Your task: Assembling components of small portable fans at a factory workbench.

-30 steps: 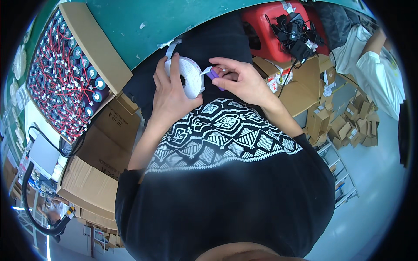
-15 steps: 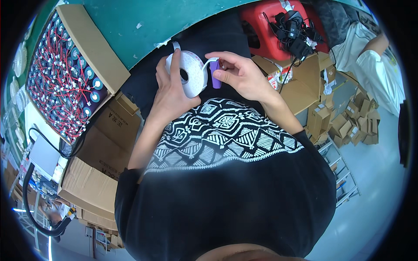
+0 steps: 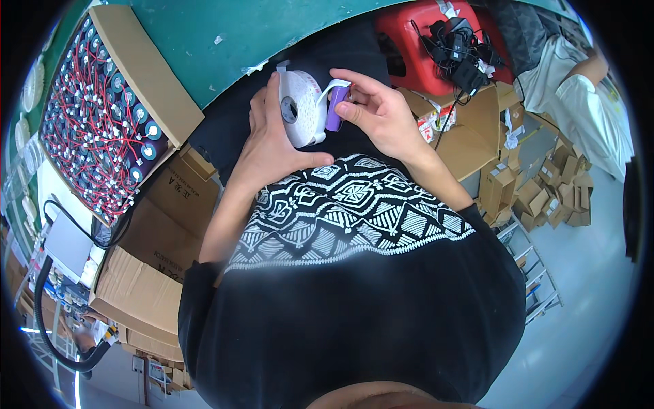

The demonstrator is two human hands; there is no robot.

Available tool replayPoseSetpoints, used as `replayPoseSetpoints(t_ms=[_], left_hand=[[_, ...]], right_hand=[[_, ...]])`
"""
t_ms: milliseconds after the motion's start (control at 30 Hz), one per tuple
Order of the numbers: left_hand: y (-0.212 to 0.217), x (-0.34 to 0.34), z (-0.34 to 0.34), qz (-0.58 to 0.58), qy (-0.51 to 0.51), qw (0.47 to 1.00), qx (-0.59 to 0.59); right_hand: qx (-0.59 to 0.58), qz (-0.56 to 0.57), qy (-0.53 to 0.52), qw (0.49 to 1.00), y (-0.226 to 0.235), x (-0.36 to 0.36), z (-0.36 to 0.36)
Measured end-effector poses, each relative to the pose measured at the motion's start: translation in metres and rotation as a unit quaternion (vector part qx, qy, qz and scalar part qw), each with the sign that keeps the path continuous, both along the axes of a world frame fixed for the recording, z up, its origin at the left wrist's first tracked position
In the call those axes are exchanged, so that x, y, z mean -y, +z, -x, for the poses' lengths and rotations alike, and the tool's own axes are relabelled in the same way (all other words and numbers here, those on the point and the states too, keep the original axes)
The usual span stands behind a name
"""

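My left hand (image 3: 268, 146) grips a white roll of stickers or tape (image 3: 305, 109) by its left side, fingers behind and thumb stretched out below it. A grey core shows in the roll's middle. From the roll a loose white strip (image 3: 332, 86) curves over to the top of a purple cylinder (image 3: 335, 109), which looks like a battery cell. My right hand (image 3: 385, 119) pinches this cylinder between thumb and fingers, just right of the roll. The cylinder stands nearly upright, slightly tilted. Both hands are above my lap, near the edge of the green table (image 3: 204, 41).
At left, a cardboard box (image 3: 146, 68) holds many dark cylinders with red wires and white connectors. An open carton (image 3: 136, 273) stands below it. A red stool (image 3: 409, 41) at the right carries black power adapters (image 3: 463, 54). Small cartons (image 3: 558, 187) lie on the floor near another person's sleeve (image 3: 593, 123).
The roll has turned and tilted so more of its rim shows. My right hand and the purple cylinder have shifted slightly, and the cylinder leans more. My left thumb reaches further right.
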State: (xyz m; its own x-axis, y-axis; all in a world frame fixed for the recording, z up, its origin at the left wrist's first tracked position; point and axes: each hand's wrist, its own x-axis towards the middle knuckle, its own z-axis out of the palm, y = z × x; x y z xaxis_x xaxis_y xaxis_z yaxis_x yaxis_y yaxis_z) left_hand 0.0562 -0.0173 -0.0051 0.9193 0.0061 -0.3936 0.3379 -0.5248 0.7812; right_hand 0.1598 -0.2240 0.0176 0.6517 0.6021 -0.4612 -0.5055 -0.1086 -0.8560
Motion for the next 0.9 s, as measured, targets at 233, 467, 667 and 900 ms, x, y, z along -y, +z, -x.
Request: replayPoseSetpoints(t_ms=[233, 467, 667, 900], left_hand=[[0.007, 0.004, -0.013, -0.012, 0.043, 0.998, -0.045], [0.011, 0.005, -0.013, -0.043, 0.039, 0.995, -0.081], [0.011, 0.011, -0.008, -0.044, 0.035, 0.996, -0.073], [0.005, 0.004, -0.004, -0.092, 0.062, 0.992, -0.063]], right_hand=[[-0.001, 0.008, 0.003, 1.000, 0.002, -0.001, 0.003], [0.037, 0.112, 0.062, 0.991, 0.005, 0.000, -0.001], [0.019, 0.147, 0.108, 0.983, 0.009, -0.003, -0.008], [0.023, 0.164, 0.132, 0.977, 0.008, 0.009, -0.015]])
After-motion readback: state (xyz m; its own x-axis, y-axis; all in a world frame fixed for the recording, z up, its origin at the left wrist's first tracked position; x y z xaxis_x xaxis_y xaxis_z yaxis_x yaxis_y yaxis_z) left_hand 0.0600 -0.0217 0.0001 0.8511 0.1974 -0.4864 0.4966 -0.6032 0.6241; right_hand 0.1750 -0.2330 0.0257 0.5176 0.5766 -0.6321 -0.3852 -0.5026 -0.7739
